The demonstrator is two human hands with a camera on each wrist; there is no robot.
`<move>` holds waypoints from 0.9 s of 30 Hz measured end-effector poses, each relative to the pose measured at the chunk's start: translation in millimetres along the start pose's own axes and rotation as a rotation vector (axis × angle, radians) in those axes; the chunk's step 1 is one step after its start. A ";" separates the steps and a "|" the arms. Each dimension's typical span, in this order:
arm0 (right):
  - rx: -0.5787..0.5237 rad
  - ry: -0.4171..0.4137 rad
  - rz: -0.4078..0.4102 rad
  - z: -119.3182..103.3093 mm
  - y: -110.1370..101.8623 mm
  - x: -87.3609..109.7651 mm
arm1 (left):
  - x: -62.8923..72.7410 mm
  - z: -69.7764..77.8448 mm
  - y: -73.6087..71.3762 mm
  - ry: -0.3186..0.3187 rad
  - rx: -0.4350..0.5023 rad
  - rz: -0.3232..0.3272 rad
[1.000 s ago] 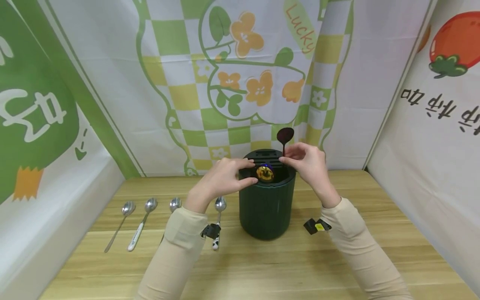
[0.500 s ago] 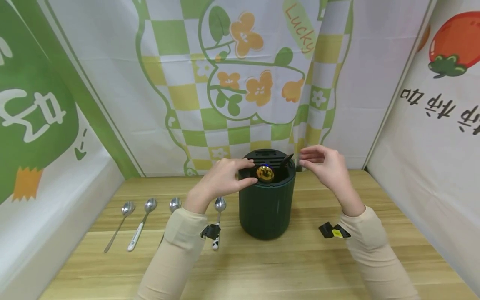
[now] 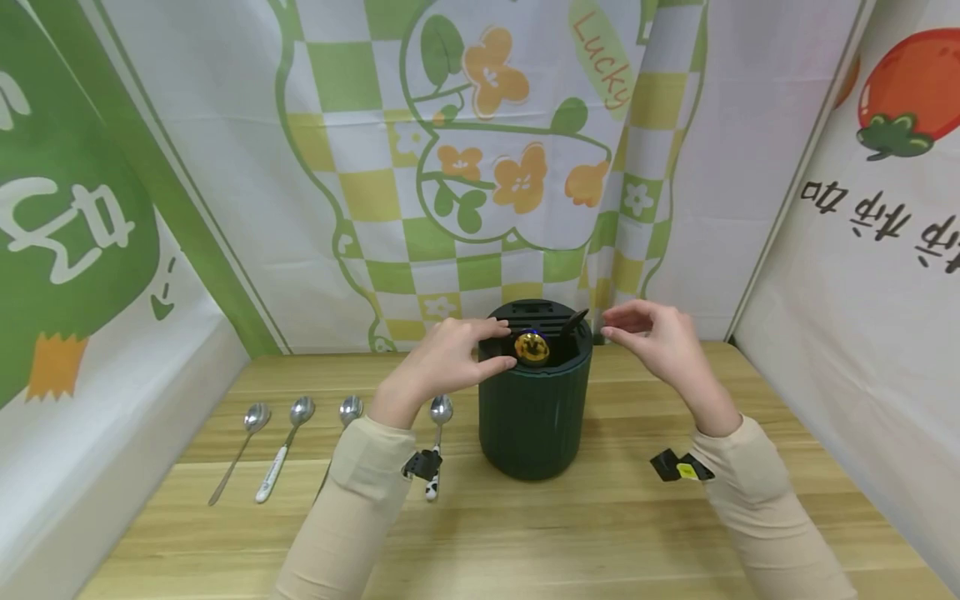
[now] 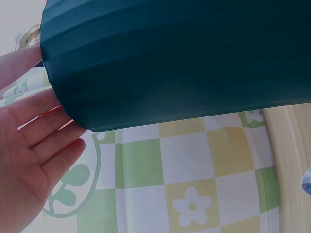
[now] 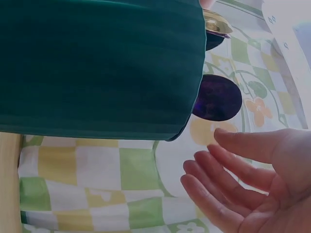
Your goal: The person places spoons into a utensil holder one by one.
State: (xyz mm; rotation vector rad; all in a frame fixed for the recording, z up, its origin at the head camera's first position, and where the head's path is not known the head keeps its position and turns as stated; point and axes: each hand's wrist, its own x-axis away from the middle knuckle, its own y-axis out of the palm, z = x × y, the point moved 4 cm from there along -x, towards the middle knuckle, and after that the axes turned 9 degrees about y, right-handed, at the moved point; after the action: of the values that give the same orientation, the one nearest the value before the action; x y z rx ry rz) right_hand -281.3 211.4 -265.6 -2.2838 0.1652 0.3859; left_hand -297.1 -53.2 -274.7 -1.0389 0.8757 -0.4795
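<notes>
A dark green ribbed utensil holder (image 3: 532,425) with a slotted black top stands upright on the table. Inside it a gold spoon (image 3: 532,347) and a dark spoon (image 3: 574,322) show their bowls above the rim; their handles are hidden. My left hand (image 3: 448,360) touches the holder's left rim, its fingers fairly straight beside the gold spoon, and the left wrist view has those fingertips against the edge. To the right of the holder my right hand (image 3: 658,346) holds nothing, fingers extended and apart from the dark spoon (image 5: 217,97), as the right wrist view also shows.
On the wooden table (image 3: 525,542) to the left lie several spoons: a plain metal spoon (image 3: 257,417), a white-handled spoon (image 3: 277,467), one partly behind my left sleeve (image 3: 350,408), and a spoon with a spotted handle (image 3: 441,408). A patterned curtain (image 3: 517,167) hangs behind.
The dark spoon, earlier pinched in my right hand above the holder, has dropped lower into it and been let go. My right hand has moved right. My left hand stays at the rim.
</notes>
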 end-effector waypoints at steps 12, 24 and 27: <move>0.007 -0.060 -0.019 -1.5 5.8 7.9 | -0.2 -0.6 0.6 0.013 -0.007 0.006; 0.024 -0.063 -0.072 2.0 16.0 1.9 | 0.2 -1.0 0.9 0.011 -0.013 0.004; 0.040 -0.082 -0.092 2.4 17.5 1.2 | 0.8 -1.0 0.5 0.010 -0.013 0.007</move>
State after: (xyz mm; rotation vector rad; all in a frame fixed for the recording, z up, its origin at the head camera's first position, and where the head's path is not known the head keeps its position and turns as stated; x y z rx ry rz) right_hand -284.9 201.4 -279.7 -2.2231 0.0258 0.4234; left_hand -297.5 -54.1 -275.7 -1.0456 0.8923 -0.4738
